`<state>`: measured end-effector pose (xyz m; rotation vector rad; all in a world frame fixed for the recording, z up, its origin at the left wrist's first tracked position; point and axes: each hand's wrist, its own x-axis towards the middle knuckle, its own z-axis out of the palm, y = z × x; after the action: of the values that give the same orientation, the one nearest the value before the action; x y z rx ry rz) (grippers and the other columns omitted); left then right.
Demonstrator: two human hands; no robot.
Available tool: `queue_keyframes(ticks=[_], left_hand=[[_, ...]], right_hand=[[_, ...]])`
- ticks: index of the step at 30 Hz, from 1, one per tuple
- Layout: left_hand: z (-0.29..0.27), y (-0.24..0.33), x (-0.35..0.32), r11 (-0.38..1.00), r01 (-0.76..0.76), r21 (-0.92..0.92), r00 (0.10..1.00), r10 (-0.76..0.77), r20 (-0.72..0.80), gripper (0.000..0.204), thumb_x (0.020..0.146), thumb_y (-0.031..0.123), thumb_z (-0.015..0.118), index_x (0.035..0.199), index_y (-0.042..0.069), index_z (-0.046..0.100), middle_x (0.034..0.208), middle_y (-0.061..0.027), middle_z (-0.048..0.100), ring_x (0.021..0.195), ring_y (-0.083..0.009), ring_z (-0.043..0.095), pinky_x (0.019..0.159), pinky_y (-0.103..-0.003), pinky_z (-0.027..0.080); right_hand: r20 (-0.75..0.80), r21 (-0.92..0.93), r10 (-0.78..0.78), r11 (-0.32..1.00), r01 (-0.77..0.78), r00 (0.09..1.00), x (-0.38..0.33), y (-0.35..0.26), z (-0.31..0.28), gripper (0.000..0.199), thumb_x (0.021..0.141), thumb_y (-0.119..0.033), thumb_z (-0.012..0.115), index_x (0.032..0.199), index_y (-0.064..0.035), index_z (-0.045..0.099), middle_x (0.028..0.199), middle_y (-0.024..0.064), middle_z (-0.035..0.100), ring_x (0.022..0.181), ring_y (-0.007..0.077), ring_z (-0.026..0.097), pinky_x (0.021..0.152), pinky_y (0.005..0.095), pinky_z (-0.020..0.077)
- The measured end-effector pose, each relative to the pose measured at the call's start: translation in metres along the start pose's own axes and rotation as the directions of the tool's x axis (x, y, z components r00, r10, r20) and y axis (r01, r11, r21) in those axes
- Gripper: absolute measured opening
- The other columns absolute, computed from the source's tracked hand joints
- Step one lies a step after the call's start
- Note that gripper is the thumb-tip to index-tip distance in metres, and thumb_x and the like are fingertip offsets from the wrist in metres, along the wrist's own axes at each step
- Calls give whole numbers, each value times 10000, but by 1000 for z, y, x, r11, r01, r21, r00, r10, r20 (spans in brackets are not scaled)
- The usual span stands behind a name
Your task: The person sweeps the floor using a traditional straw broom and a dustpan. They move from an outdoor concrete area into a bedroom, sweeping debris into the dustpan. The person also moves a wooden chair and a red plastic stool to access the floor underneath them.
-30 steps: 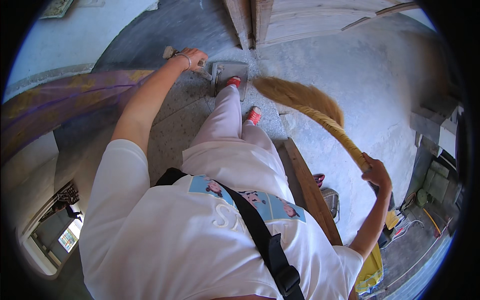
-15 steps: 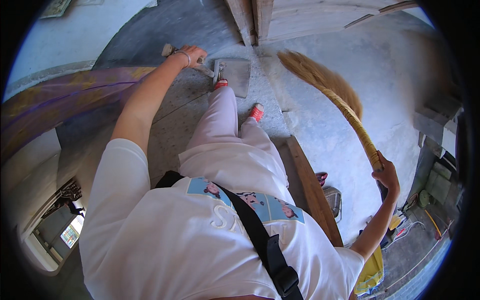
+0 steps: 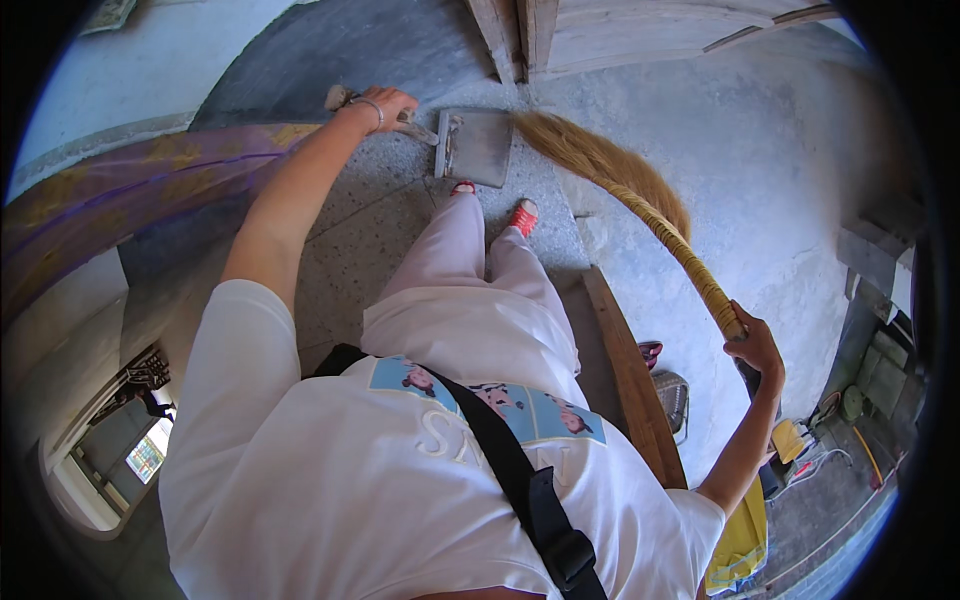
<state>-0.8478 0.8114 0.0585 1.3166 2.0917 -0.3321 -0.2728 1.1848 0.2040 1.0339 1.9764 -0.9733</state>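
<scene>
1. The right hand [image 3: 757, 345] grips the broom [image 3: 648, 212], fingers closed around its yellow handle.
2. The left hand [image 3: 388, 105] has its fingers wrapped around the stick of the dustpan [image 3: 480, 148].
3. The dustpan lies on the floor [image 3: 720, 150] beyond the red shoes [image 3: 523, 217], bristle tips by its right edge.
4. Sweeping looks under way, unfinished; any gathered dirt is too small to tell.

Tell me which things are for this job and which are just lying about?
In use:
- broom, in the right hand
- dustpan, in the left hand

Just lying about:
- dark red thing, maybe a shoe
- grey basket-like thing
- yellow plastic-looking thing
</scene>
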Motion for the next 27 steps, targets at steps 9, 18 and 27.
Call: queue_keyframes(ticks=[9,18,27], left_hand=[[-1,-3,-3,999,25,32,999,-26,35,397,720,171,666,1098,175,544,1078,-133,527,1045,-328,461,889,-412,372],[-2,1,-13,1000,23,-11,1000,-23,11,356,719,197,649,1062,166,558,1064,-138,525,1045,-322,445,877,-408,375],[-2,0,-33,992,-107,-65,987,98,-129,169,685,244,622,730,83,596,756,-153,590,746,-337,562,664,-407,449]], right_hand=[[-14,-77,8,997,-9,1000,5,-7,7,780,513,-85,633,1264,-96,424,781,123,591,681,181,563,681,285,460],[-178,-138,28,989,-54,984,7,24,12,769,510,-80,630,1252,-68,429,834,179,603,743,236,598,722,309,460],[-377,48,102,995,-91,921,67,66,78,784,520,-131,689,1251,-43,421,783,124,609,671,168,570,611,291,464]])
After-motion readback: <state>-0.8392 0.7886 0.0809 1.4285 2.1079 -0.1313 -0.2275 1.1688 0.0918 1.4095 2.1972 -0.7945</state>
